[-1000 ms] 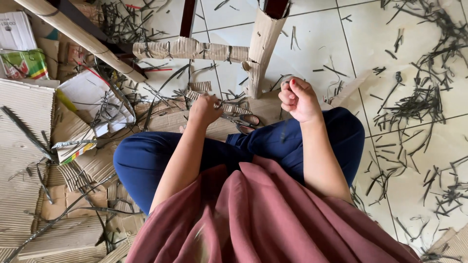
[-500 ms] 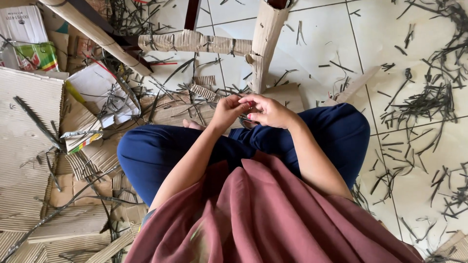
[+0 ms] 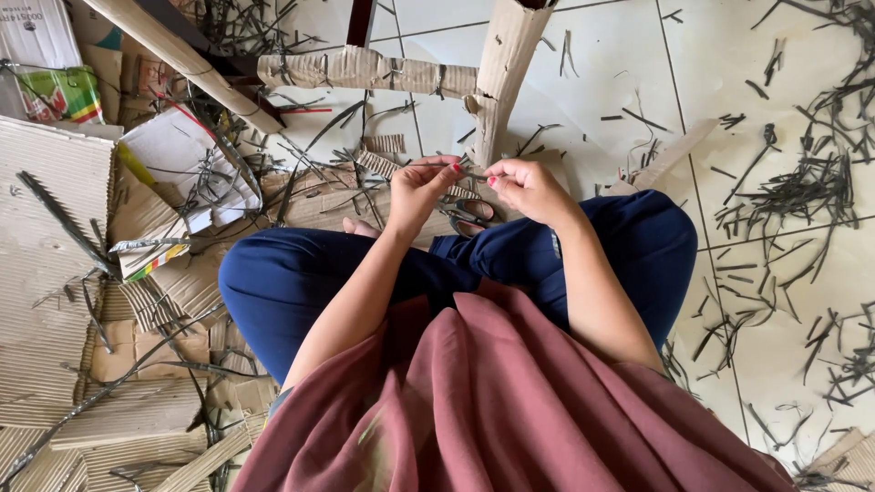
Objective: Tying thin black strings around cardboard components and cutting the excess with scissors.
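Observation:
I sit cross-legged on a tiled floor in dark blue trousers. My left hand (image 3: 417, 191) and my right hand (image 3: 530, 189) are raised close together in front of my knees. Their fingertips pinch the two ends of a short thin dark strip (image 3: 474, 174). Below the hands, scissors (image 3: 469, 215) with dark handles lie on the floor between my legs. Just beyond the hands stands a chair frame wrapped in corrugated cardboard, with an upright leg (image 3: 501, 77) and a crossbar (image 3: 365, 70).
Flattened corrugated cardboard sheets (image 3: 41, 228) and scraps pile up on the left. A long cardboard-wrapped bar (image 3: 182, 59) slants at top left. Printed packaging (image 3: 55, 91) lies in the top left corner. Many thin dark strips (image 3: 820, 187) litter the tiles at right.
A second ago my hands were apart, the right one lifted. They came together low by the scissors, then rose and now pinch the thin strip between them.

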